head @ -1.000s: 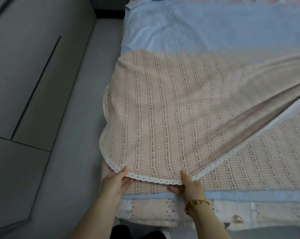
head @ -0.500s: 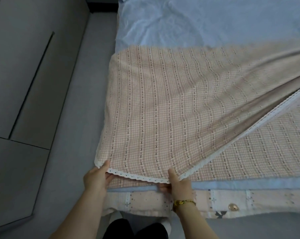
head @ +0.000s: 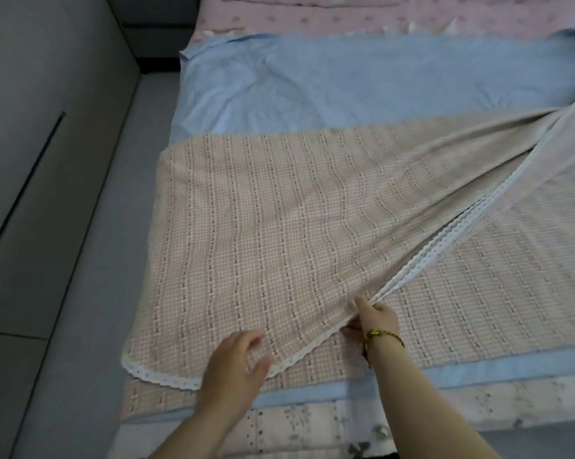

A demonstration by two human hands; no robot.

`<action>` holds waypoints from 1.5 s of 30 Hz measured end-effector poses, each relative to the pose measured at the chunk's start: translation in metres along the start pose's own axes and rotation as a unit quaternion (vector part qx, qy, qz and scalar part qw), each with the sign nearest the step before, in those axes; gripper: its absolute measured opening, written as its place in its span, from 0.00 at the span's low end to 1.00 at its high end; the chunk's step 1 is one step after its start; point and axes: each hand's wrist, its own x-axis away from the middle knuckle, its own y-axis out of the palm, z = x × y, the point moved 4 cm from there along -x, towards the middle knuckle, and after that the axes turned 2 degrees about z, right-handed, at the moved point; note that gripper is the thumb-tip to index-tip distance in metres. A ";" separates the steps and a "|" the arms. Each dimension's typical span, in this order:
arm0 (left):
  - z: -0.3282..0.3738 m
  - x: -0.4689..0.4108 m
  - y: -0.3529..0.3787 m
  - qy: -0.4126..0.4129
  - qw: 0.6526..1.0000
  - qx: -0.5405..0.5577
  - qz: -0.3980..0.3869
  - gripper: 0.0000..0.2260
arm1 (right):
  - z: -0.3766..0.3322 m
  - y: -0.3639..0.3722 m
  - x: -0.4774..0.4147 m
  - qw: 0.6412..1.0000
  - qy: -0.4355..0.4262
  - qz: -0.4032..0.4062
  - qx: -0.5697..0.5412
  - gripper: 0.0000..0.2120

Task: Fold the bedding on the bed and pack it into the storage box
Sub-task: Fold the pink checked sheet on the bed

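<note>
A pink checked sheet (head: 263, 226) with a white lace hem lies folded over itself on the bed, its blue underside (head: 345, 84) showing beyond it. My left hand (head: 236, 362) lies with spread fingers on the folded flap near its lace corner. My right hand (head: 377, 318), with a gold bracelet at the wrist, pinches the lace edge where the upper flap meets the lower layer. From there the hem runs diagonally up to the right. No storage box is in view.
A pink patterned bed cover (head: 378, 14) shows at the far end, and a pale printed one (head: 312, 429) along the near edge. Grey floor (head: 90, 293) runs along the bed's left side, beside grey cabinet panels (head: 31, 111).
My left hand let go of the lace corner and now lies spread on the flap. My right hand moved up along the hem. The flap's corner lies flat on the bed.
</note>
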 end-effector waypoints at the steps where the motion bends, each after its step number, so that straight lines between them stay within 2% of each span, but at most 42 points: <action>1: 0.023 -0.006 0.016 0.069 0.997 -0.038 -0.023 0.10 | -0.010 -0.006 -0.009 1.000 0.003 -0.001 0.005 0.06; 2: 0.049 -0.014 0.041 0.126 0.989 -0.066 -0.037 0.12 | -0.023 -0.021 -0.027 1.000 0.007 -0.003 0.013 0.04; 4: 0.077 -0.025 0.075 0.136 0.981 -0.087 -0.103 0.17 | -0.043 -0.037 -0.049 1.000 0.014 0.009 0.019 0.05; 6: 0.116 -0.043 0.114 0.147 0.982 -0.104 -0.064 0.16 | -0.078 -0.065 -0.087 0.999 0.002 0.017 0.032 0.06; 8: 0.139 -0.057 0.140 0.164 0.973 -0.143 -0.073 0.08 | -0.102 -0.091 -0.121 0.997 -0.006 0.045 0.061 0.08; 9: 0.144 -0.067 0.145 0.166 0.971 -0.166 -0.047 0.06 | -0.114 -0.103 -0.136 0.995 -0.012 0.059 0.079 0.10; 11: 0.147 -0.078 0.153 0.153 0.964 -0.210 -0.051 0.13 | -0.142 -0.125 -0.160 0.993 -0.021 0.079 0.088 0.16; 13: 0.151 -0.088 0.143 0.155 0.961 -0.230 0.014 0.16 | -0.172 -0.135 -0.175 0.997 -0.035 0.053 0.042 0.19; 14: 0.160 -0.089 0.138 0.171 0.958 -0.222 0.060 0.17 | -0.189 -0.139 -0.176 0.998 -0.057 0.023 0.017 0.16; 16: 0.174 -0.078 0.126 0.209 0.950 -0.180 0.144 0.20 | -0.212 -0.153 -0.159 0.992 -0.124 0.013 -0.035 0.06; 17: 0.184 -0.066 0.122 0.226 0.943 -0.174 0.175 0.23 | -0.215 -0.167 -0.145 0.985 -0.160 0.023 -0.066 0.10; 19: 0.197 -0.038 0.123 0.271 0.932 -0.153 0.185 0.27 | -0.201 -0.199 -0.122 0.971 -0.203 0.033 -0.117 0.13; 20: 0.197 -0.024 0.131 0.286 0.927 -0.156 0.183 0.28 | -0.182 -0.216 -0.120 0.973 -0.199 0.050 -0.106 0.13; 22: 0.189 -0.005 0.151 0.302 0.923 -0.178 0.157 0.25 | -0.132 -0.240 -0.131 0.986 -0.137 0.084 -0.044 0.14; 26: 0.159 0.002 0.188 0.244 0.933 -0.250 0.080 0.08 | -0.071 -0.251 -0.159 0.996 -0.002 0.052 0.071 0.17; 27: 0.156 0.001 0.192 0.218 0.941 -0.248 0.072 0.07 | -0.072 -0.250 -0.161 0.997 0.012 0.033 0.065 0.14; 30: 0.156 -0.004 0.194 0.158 0.959 -0.231 0.044 0.13 | -0.089 -0.244 -0.167 0.998 0.012 0.010 0.067 0.06; 33: 0.169 0.000 0.197 0.172 0.960 -0.219 0.007 0.13 | -0.093 -0.250 -0.178 0.989 -0.013 0.032 0.144 0.04; 37: 0.214 -0.006 0.221 0.205 0.948 -0.243 0.012 0.14 | -0.124 -0.275 -0.193 0.978 -0.059 0.084 0.179 0.24; 42: 0.289 -0.036 0.281 0.228 0.943 -0.240 0.042 0.15 | -0.187 -0.314 -0.235 0.944 -0.127 0.135 0.274 0.32; 45: 0.344 -0.053 0.325 0.215 0.950 -0.226 0.029 0.09 | -0.226 -0.342 -0.273 0.911 -0.158 0.150 0.350 0.37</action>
